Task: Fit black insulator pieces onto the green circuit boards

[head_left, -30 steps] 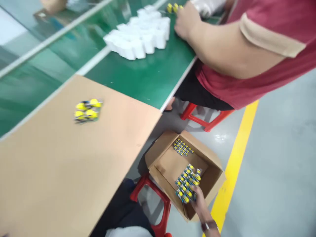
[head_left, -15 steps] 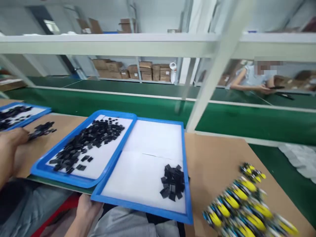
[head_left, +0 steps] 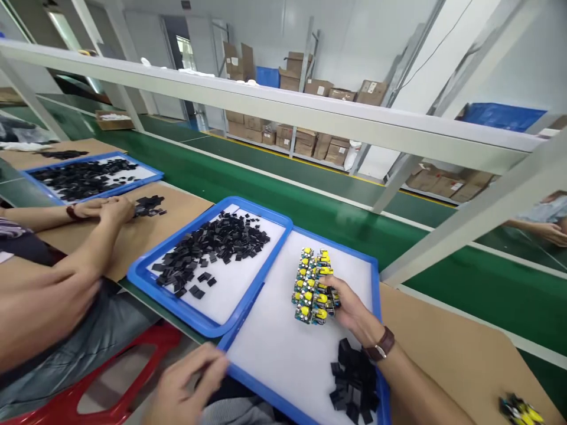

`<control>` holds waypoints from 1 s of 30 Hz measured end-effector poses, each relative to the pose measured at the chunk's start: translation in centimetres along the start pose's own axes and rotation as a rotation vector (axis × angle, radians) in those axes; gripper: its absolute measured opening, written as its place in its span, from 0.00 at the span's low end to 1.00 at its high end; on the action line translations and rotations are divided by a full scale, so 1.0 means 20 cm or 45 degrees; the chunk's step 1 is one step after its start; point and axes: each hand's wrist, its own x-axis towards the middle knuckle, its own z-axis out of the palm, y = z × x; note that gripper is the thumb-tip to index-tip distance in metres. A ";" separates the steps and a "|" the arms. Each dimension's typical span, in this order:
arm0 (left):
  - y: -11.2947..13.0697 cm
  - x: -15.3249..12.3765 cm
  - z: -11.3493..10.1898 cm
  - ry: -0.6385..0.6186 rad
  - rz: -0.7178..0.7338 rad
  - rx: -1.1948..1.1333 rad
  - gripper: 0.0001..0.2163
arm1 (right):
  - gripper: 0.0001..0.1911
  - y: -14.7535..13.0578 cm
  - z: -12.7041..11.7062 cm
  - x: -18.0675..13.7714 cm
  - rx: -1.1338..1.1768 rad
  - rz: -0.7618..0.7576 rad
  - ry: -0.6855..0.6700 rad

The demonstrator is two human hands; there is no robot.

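My right hand [head_left: 349, 307] is closed on a block of circuit boards [head_left: 310, 289] with yellow parts, held over the white bottom of the right blue tray [head_left: 248, 378]. Below it, in the tray's near right corner, lies a pile of black square pieces [head_left: 354, 381]. My left hand [head_left: 188, 383], slightly blurred, is beside the tray's near left corner. Its thumb and fingers are bent but apart, and nothing shows between them.
A second blue tray [head_left: 208, 327] of black pieces overlaps the right one. On the left, a co-worker's hands [head_left: 108, 209] are near a small black pile [head_left: 149, 205]. Another tray [head_left: 153, 177] is beyond. More yellow-topped boards [head_left: 520, 410] lie at lower right. A slanted post [head_left: 460, 230] rises behind the table.
My right hand has come into view, and the yellow-topped boards have gone from the cardboard at right to above the tray. My left hand has left the tray's underside. The view has shifted.
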 end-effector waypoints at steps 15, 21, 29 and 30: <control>0.38 0.78 0.53 -0.617 0.613 0.611 0.29 | 0.21 -0.16 -0.11 0.22 -0.702 -0.109 0.051; 0.35 0.91 0.53 -0.562 0.674 0.680 0.18 | 0.22 -0.20 -0.25 0.24 -1.133 -0.372 0.224; 0.30 0.98 0.50 -0.516 0.685 0.551 0.21 | 0.17 -0.11 -0.47 0.13 -1.526 -0.575 0.408; 0.30 0.98 0.50 -0.506 0.685 0.524 0.20 | 0.17 -0.10 -0.48 0.12 -1.551 -0.593 0.417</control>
